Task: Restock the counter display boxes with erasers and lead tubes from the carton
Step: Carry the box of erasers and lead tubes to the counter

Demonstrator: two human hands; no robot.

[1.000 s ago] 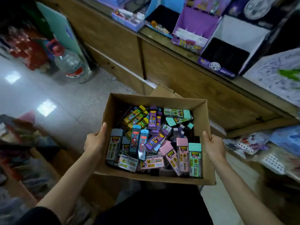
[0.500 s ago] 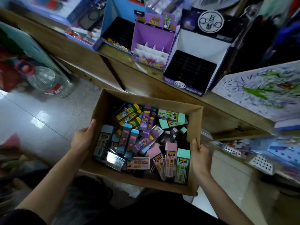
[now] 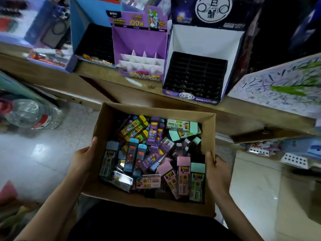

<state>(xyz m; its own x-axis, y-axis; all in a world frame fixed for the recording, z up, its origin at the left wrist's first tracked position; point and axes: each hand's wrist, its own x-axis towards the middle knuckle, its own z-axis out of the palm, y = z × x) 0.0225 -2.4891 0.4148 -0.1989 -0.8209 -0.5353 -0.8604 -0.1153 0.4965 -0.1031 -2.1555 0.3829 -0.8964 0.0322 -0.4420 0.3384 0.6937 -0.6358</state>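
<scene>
An open brown carton (image 3: 209,129) hangs in front of me, below the counter edge. It is full of several erasers (image 3: 182,173) in pink and mint sleeves and lead tubes (image 3: 132,157) in blue, purple and yellow. My left hand (image 3: 83,159) grips the carton's left wall, thumb over the rim. My right hand (image 3: 216,169) grips the right wall the same way. On the wooden counter (image 3: 139,92) stand three display boxes: a blue one (image 3: 78,23) at left, a purple one (image 3: 139,44) with white dividers in the middle, and a white-backed one (image 3: 206,40) with a black slotted tray at right.
A large water bottle (image 3: 29,113) lies on the tiled floor at left. A scribbled paper pad (image 3: 281,91) rests on the counter at right. Packaged goods hang under the counter at the right edge, and more stock sits at the counter's far left.
The carton has come up and closer to the counter in both hands. My view has tilted up, so the display boxes fill more of the frame.
</scene>
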